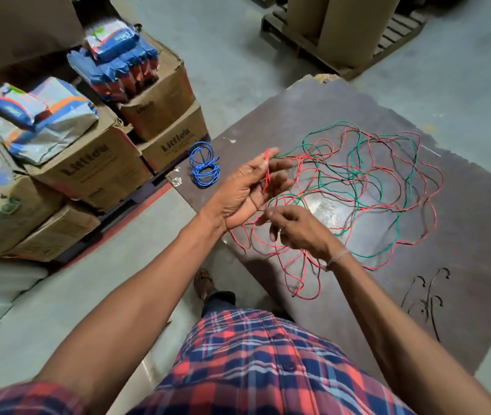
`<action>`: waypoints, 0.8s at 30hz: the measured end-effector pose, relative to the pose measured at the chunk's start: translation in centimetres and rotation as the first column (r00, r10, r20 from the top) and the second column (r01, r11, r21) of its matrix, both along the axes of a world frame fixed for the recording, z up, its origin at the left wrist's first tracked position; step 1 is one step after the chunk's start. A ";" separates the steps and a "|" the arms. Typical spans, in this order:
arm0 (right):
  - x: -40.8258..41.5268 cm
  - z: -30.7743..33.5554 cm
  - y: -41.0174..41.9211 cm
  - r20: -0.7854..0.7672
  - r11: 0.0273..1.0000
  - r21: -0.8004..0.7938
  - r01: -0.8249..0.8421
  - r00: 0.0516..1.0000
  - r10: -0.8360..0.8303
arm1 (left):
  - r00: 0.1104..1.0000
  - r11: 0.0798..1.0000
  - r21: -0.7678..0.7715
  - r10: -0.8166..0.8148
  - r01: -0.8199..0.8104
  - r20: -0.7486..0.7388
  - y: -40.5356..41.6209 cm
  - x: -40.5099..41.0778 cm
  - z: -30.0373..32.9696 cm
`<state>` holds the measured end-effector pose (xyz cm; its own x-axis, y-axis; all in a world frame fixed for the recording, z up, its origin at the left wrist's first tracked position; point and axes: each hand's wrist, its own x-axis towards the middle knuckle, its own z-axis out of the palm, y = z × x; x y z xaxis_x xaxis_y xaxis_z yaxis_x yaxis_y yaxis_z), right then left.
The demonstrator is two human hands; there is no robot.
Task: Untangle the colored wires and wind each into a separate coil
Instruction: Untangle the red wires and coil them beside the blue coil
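Left hand pinches the red wire upright; right hand, just below, pinches its trailing length toward the tangle.

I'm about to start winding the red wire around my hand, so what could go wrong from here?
The red wire your left hand holds still runs through the green wire and a dark wire in the pile, so pulling may tighten knots. Loops hanging over the board's near edge could slide off. Dragged wire might also snag the finished blue coil.
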<state>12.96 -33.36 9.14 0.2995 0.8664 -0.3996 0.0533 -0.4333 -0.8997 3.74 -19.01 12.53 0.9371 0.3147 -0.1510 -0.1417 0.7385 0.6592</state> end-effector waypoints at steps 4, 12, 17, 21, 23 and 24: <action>-1.4 2.7 -1.2 0.037 0.975 -0.079 -0.206 0.977 0.210 | 0.977 0.933 0.353 0.138 -0.074 -0.160 1.0 0.2 -1.5; 3.2 7.8 -2.2 0.006 0.995 0.072 -0.075 0.997 0.075 | 0.931 0.304 0.904 0.115 0.299 -0.347 1.3 -1.7 -3.3; 6.6 8.4 -1.8 -0.320 0.954 0.254 0.161 0.944 -0.074 | 0.943 0.631 0.730 -0.008 0.263 -0.333 0.5 -2.5 -2.6; 7.9 7.7 -0.8 -0.428 0.946 0.250 0.208 0.900 -0.085 | 0.927 0.775 0.560 -0.088 0.294 -0.366 -0.1 -2.7 -1.9; 8.5 7.3 0.0 -0.489 0.932 0.246 0.267 0.864 -0.118 | 0.931 0.816 0.494 -0.137 0.299 -0.339 -0.3 -2.9 -1.6; 8.7 7.0 0.5 -0.517 0.924 0.233 0.302 0.844 -0.145 | 0.935 0.843 0.446 -0.168 0.300 -0.311 -0.4 -2.9 -1.3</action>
